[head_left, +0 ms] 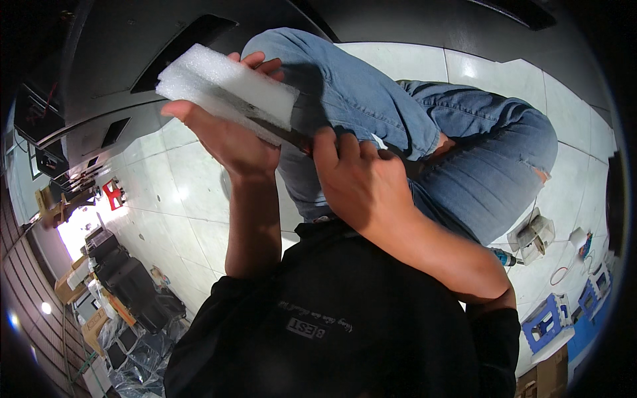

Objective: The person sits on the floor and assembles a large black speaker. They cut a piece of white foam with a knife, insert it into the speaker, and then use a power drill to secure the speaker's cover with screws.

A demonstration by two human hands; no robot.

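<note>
A thick white foam block (245,86) lies across my left hand (232,142), which is curled around it from below, with the thumb on the near side and the fingertips showing past the far edge. My right hand (365,176) is closed in a fist at the block's right end. From that fist a dark, narrow knife (282,131) runs along a groove in the foam; its handle is mostly hidden by my fingers. Both hands are above my lap, beside my bent knee in blue jeans (371,99).
Dark cabinets (99,86) stand at the left and along the far side. White floor tiles (179,179) surround me. At the right lie a drill (507,257), a clear plastic box (534,235) and a blue step stool (547,323). Plastic-wrapped goods (142,351) are stacked at lower left.
</note>
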